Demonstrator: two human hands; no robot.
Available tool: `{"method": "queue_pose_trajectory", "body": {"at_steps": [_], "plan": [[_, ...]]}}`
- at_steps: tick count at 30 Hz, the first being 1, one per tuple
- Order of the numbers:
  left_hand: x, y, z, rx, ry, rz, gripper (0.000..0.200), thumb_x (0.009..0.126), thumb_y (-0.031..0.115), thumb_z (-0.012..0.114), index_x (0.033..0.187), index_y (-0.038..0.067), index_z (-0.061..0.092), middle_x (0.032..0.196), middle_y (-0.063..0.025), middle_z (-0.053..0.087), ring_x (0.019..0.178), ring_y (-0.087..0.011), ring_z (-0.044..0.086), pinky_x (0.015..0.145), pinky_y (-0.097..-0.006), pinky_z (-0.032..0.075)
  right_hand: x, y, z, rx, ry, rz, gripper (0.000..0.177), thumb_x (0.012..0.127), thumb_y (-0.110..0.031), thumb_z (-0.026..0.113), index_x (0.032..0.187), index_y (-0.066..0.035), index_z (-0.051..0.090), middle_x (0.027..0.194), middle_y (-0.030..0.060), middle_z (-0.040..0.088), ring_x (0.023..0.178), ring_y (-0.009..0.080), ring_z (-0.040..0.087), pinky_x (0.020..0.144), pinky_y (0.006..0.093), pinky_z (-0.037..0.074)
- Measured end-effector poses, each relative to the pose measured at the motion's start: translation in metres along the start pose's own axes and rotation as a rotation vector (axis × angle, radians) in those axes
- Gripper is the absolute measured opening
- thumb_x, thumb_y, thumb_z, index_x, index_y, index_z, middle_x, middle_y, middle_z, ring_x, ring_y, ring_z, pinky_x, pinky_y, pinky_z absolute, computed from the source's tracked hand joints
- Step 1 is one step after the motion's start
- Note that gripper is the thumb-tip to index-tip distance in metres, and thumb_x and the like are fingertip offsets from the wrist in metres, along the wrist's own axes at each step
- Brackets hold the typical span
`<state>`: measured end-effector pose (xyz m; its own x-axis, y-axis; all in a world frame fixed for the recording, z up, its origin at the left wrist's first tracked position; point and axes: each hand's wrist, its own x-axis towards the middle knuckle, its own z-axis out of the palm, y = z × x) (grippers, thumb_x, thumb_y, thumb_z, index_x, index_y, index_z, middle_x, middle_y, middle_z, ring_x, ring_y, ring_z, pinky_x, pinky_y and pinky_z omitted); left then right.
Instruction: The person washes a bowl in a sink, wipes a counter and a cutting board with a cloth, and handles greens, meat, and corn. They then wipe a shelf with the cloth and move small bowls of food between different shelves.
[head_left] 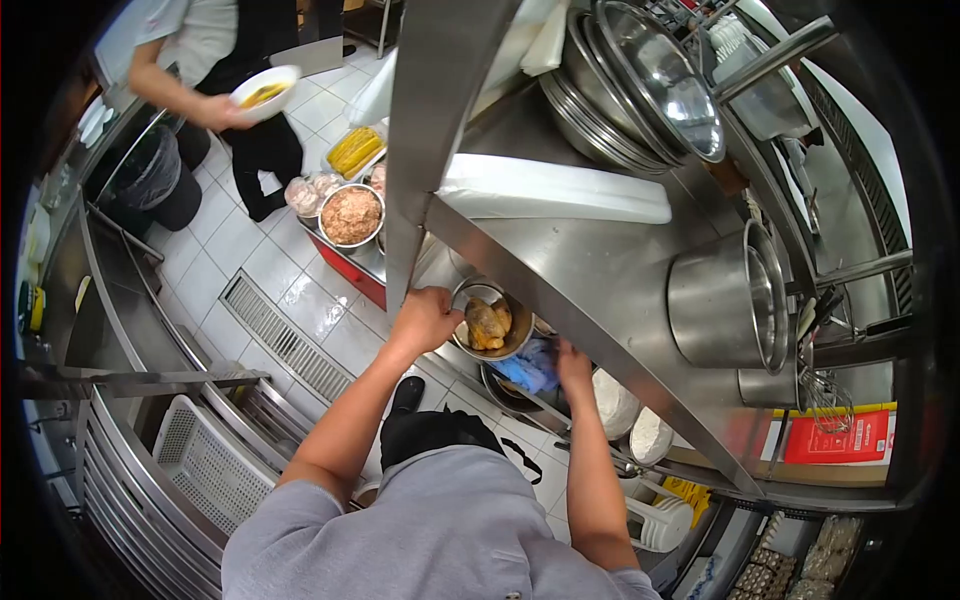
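Observation:
A round metal bowl (518, 312) with yellow-brown pieces of food (487, 323) in it sits below the shelf edge. My left hand (425, 318) is closed at the bowl's left rim, thumb toward the food. Just below the bowl lies a crumpled blue plastic bag (530, 367), over a dark pan. My right hand (573, 368) is closed at the bag's right end; its fingertips are partly hidden. White containers of pale powder (652, 437) stand to the right of that hand.
Above the bowl runs a steel shelf (600, 260) with stacked bowls (640, 90) and a pot (725, 300). A steel post (420, 120) rises at its left. A bowl of minced meat (351, 215) stands beyond. Another person (235, 100) holds a white dish (266, 93) at upper left.

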<state>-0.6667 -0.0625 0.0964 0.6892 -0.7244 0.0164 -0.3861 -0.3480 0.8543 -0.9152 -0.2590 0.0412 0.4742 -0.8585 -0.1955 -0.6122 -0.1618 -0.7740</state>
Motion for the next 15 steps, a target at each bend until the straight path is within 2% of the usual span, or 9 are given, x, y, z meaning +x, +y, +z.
{"method": "queue_pose_trajectory", "body": {"at_steps": [1,2,4,7,8,9,10,13,15], "plan": [[0.000,-0.001,0.002,-0.003,0.010,0.019,0.023,0.069,0.016,0.065,0.063,-0.003,0.053,0.059,-0.0200,0.055,0.057,-0.0374,0.057,0.056,-0.0426,0.046,-0.027,-0.035,0.005,-0.370,-0.004,-0.093,0.044,0.099,-0.039,0.046,0.118,-0.001,0.055,0.108,0.0216,0.065,0.099,0.0392,0.063,0.088,0.0442,0.051],[0.000,-0.001,0.003,0.000,0.013,0.011,0.023,0.069,0.016,0.065,0.064,-0.003,0.053,0.060,-0.0202,0.056,0.058,-0.0375,0.058,0.057,-0.0429,0.046,-0.038,-0.035,0.016,-0.307,-0.090,-0.197,0.051,0.097,-0.045,0.047,0.124,-0.002,0.052,0.116,0.0244,0.062,0.110,0.0435,0.056,0.097,0.0464,0.042],[0.001,0.000,0.006,0.002,0.015,-0.003,0.024,0.069,0.017,0.065,0.064,-0.003,0.053,0.061,-0.0207,0.056,0.060,-0.0379,0.059,0.058,-0.0434,0.046,-0.073,-0.050,0.033,-0.757,-0.145,-0.256,0.051,0.096,-0.042,0.045,0.129,-0.004,0.053,0.135,0.0280,0.045,0.129,0.0397,0.042,0.107,0.0460,0.033],[0.003,0.002,0.005,0.017,-0.047,-0.063,0.022,0.070,0.018,0.066,0.069,-0.003,0.059,0.071,-0.0227,0.061,0.071,-0.0410,0.062,0.066,-0.0464,0.049,-0.058,-0.046,0.016,-0.637,-0.258,-0.199,0.047,0.094,-0.039,0.050,0.120,-0.001,0.058,0.129,0.0303,0.049,0.122,0.0431,0.046,0.103,0.0474,0.036],[0.003,0.003,0.002,0.029,-0.075,-0.073,0.022,0.071,0.019,0.067,0.071,-0.003,0.061,0.074,-0.0234,0.063,0.075,-0.0421,0.063,0.069,-0.0474,0.050,-0.050,-0.029,0.011,-0.559,-0.261,-0.249,0.043,0.091,-0.034,0.054,0.114,0.002,0.060,0.118,0.0311,0.056,0.108,0.0468,0.053,0.098,0.0483,0.041],[0.004,0.003,0.002,0.048,-0.079,-0.071,0.023,0.071,0.019,0.067,0.071,-0.003,0.062,0.076,-0.0245,0.064,0.076,-0.0421,0.063,0.071,-0.0472,0.051,-0.051,-0.021,0.007,-0.557,-0.232,-0.154,0.039,0.090,-0.031,0.054,0.110,0.001,0.061,0.111,0.0318,0.058,0.104,0.0488,0.053,0.094,0.0485,0.043],[0.007,0.001,0.003,0.044,-0.056,-0.047,0.023,0.072,0.019,0.066,0.069,-0.003,0.060,0.071,-0.0224,0.063,0.071,-0.0394,0.064,0.067,-0.0454,0.051,-0.052,-0.015,0.002,-0.558,-0.201,-0.070,0.034,0.090,-0.029,0.054,0.106,0.000,0.062,0.104,0.0324,0.059,0.100,0.0509,0.053,0.090,0.0486,0.045],[0.008,-0.016,0.020,0.055,0.002,0.025,0.023,0.074,0.018,0.064,0.065,-0.002,0.059,0.057,-0.0157,0.062,0.058,-0.0311,0.066,0.059,-0.0392,0.053,-0.048,-0.026,-0.011,-0.698,-0.268,0.002,0.034,0.090,-0.022,0.052,0.114,0.002,0.058,0.108,0.0292,0.061,0.102,0.0426,0.059,0.090,0.0441,0.047],[0.008,-0.011,0.012,0.017,-0.054,0.020,0.023,0.075,0.018,0.064,0.065,-0.002,0.059,0.056,-0.0153,0.062,0.058,-0.0300,0.067,0.059,-0.0386,0.053,-0.053,-0.044,-0.021,-0.405,-0.210,-0.151,0.035,0.090,-0.018,0.051,0.119,0.002,0.055,0.108,0.0236,0.063,0.103,0.0329,0.060,0.090,0.0386,0.047]]}}
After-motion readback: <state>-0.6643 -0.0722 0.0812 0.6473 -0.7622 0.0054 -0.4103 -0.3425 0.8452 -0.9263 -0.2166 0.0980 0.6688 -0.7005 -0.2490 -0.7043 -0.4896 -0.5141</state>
